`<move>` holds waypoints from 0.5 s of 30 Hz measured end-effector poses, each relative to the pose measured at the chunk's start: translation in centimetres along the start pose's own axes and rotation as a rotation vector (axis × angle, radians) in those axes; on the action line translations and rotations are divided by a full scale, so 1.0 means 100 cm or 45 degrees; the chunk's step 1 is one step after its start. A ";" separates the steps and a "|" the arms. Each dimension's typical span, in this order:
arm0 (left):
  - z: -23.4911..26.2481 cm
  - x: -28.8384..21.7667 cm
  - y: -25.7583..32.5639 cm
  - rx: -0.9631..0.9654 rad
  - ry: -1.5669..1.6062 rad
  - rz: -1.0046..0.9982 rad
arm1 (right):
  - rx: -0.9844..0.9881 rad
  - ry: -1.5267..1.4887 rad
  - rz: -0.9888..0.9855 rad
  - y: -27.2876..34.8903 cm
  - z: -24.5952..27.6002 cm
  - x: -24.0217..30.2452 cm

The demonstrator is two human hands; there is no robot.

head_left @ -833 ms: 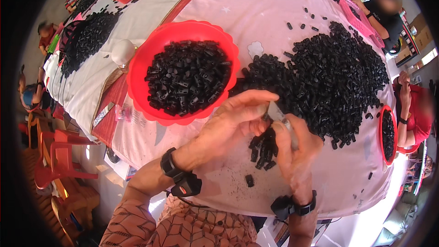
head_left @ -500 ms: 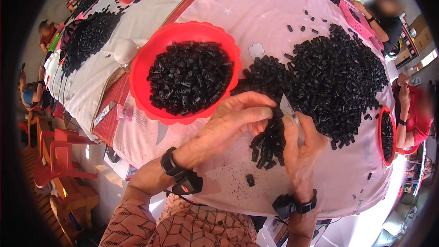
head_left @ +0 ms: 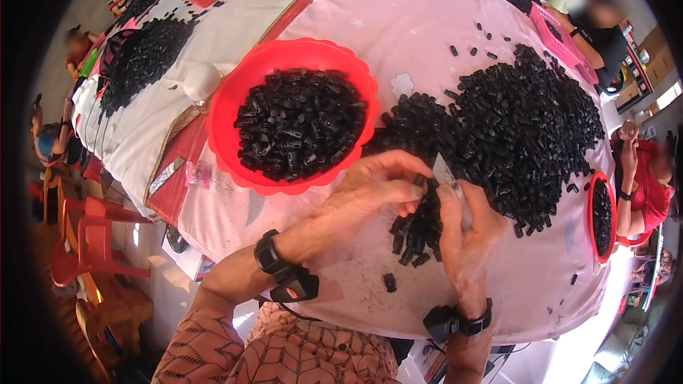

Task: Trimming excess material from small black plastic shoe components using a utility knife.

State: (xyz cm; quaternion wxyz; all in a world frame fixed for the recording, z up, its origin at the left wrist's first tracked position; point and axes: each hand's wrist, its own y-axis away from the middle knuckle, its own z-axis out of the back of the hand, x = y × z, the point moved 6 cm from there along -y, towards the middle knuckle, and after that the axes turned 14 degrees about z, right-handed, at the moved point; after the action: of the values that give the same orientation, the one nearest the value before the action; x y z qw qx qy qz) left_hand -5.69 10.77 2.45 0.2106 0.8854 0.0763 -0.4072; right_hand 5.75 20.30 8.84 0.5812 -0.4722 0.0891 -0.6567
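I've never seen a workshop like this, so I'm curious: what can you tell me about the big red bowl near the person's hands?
The red bowl is round, with a scalloped rim, and looks like glossy plastic. It sits upright on the pink tablecloth, filled almost to the brim with small black plastic pieces. It stands just beyond the person's left hand, which does not touch it. To its right, a loose heap of the same black pieces reaches close to its edge.

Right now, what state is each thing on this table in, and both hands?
Red bowl: upright, heaped with small black parts.
Black pile: loose, spread on the pink cloth.
Left hand: pinching a black part.
Right hand: gripping a small blade.
Side bowl: filled with black parts.
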 end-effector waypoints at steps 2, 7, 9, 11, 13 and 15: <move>0.000 -0.001 0.002 -0.024 -0.052 0.005 | 0.017 -0.005 -0.013 -0.002 0.001 0.004; -0.005 0.001 0.003 0.018 -0.100 0.046 | 0.038 0.057 -0.021 -0.001 0.001 0.004; -0.007 0.003 0.003 0.034 -0.081 0.045 | 0.047 0.071 -0.054 0.000 0.001 0.004; -0.010 0.002 0.005 0.022 -0.135 0.057 | 0.067 0.055 -0.103 -0.002 0.003 0.008; -0.011 0.006 0.005 0.038 -0.199 0.085 | 0.086 0.043 -0.153 0.000 0.001 0.005; -0.017 -0.001 0.011 -0.011 -0.257 -0.056 | 0.011 0.116 0.008 0.001 0.003 0.005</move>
State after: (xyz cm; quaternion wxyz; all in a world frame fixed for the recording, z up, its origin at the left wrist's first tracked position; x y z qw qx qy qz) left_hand -4.26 10.51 3.84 0.2119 0.8372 0.0760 -0.4985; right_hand 6.10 19.97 9.19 0.5807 -0.4391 0.1141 -0.6760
